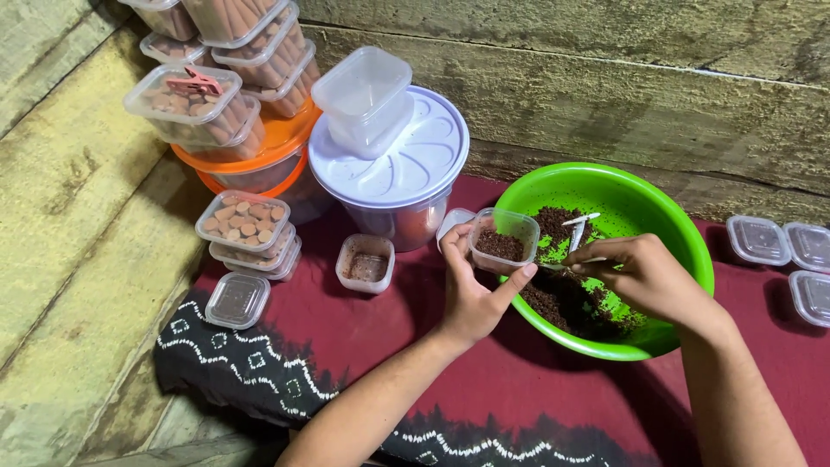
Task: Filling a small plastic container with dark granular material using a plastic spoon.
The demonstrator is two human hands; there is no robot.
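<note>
My left hand (474,290) holds a small clear plastic container (503,239), partly filled with dark brown crumbs, at the left rim of a bright green bowl (683,233). My right hand (644,277) reaches into the bowl and grips the handle of a small white spoon (577,232) above a heap of the same brown crumbs (566,298).
A small open container with crumbs (366,264) and a closed one (237,299) sit on the maroon patterned cloth (346,337). Stacked containers of tan rolls (246,227) stand left. A large white-lidded tub (406,173) and orange-lidded tub (259,160) carry more containers. Clear lids (782,251) lie right.
</note>
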